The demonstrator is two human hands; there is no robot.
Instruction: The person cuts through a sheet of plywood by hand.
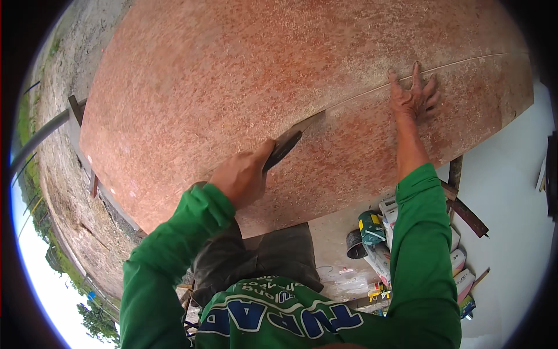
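A large reddish-brown board (pixel 244 64), speckled with pale sawdust, spreads out in front of me. My left hand (pixel 241 174) is wrapped round the dark handle of a hand saw (pixel 288 146). The saw's blade slants to the upper right and meets the board where a thin cut line begins; part of the blade may be hidden below the sheet. From there the line curves to the board's right edge. My right hand (pixel 411 99) rests on the board with fingers spread across that line, holding nothing.
Under the board's near right side stand a green and yellow can (pixel 371 227), a black bucket (pixel 355 244) and several packages. Timber supports (pixel 465 215) jut out at the right by a pale wall (pixel 517 192). A grey pipe (pixel 40 136) and rough ground lie left.
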